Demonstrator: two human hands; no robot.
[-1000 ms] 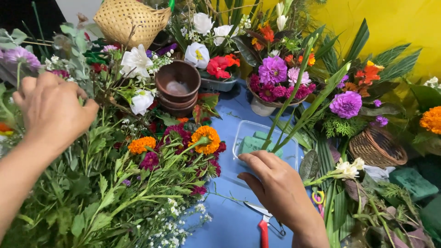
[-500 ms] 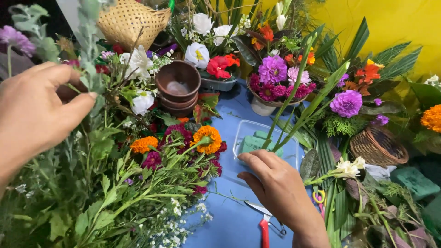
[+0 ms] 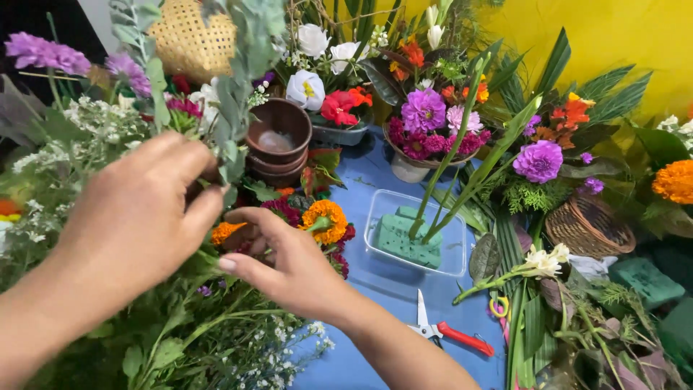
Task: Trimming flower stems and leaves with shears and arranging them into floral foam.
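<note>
Left hand pinching eucalyptus sprig, raised; right hand loosely spread, reaching toward orange marigold over flower heap.

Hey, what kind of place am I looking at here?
Most likely a florist's or flower-arranging workbench. A clear tray holds green floral foam with leaf stems stuck in it, red-handled scissors lie on the blue table, and cut flowers and woven baskets crowd around. The left hand lifts a leafy sprig.
</note>
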